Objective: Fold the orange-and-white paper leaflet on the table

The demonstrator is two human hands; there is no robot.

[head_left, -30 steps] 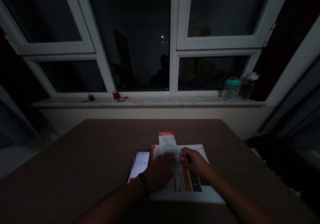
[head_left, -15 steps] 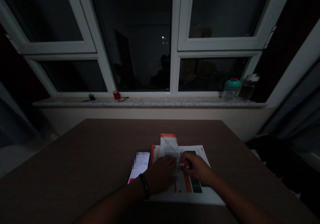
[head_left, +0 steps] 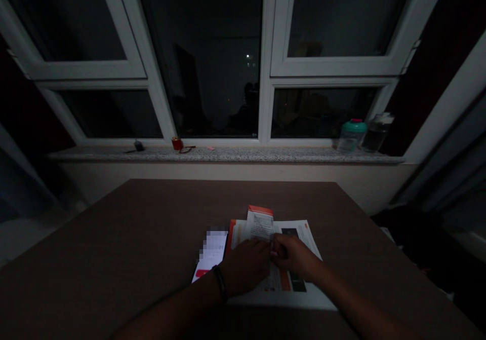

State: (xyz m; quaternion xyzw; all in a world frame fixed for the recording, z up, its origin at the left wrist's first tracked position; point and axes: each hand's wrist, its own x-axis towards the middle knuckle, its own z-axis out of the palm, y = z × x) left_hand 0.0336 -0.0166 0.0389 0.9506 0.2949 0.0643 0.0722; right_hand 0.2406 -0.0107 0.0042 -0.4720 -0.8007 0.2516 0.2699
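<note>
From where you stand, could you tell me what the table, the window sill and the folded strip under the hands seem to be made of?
The table looks like brown wood-grain laminate, matte, with fine streaks. The window sill seems polished speckled stone, perhaps granite. The folded strip is thin printed paper with an orange end, lying on a printed sheet; both hands, left and right, press it.
</note>
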